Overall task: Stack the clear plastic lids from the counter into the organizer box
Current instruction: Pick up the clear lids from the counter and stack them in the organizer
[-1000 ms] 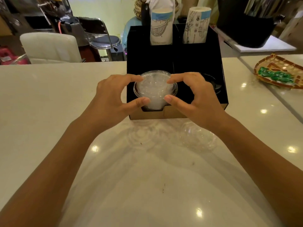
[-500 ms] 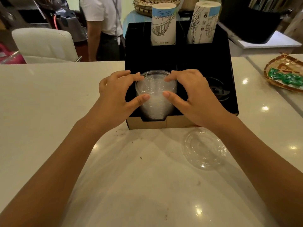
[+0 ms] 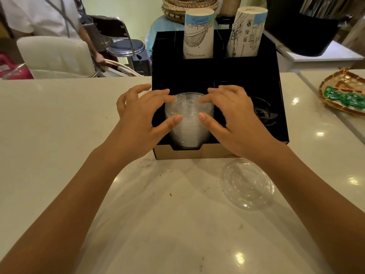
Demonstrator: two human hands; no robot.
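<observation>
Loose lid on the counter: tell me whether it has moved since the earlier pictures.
No. The loose lid lies in the same spot, just in front of the right half of the organizer box.

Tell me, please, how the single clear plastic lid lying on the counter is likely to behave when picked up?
The single clear round plastic lid looks thin, so it is probably very light and may flex under a pinch. It lies flat on the glossy white counter, so it might slide when pushed, and its low rim may be hard to catch.
</observation>
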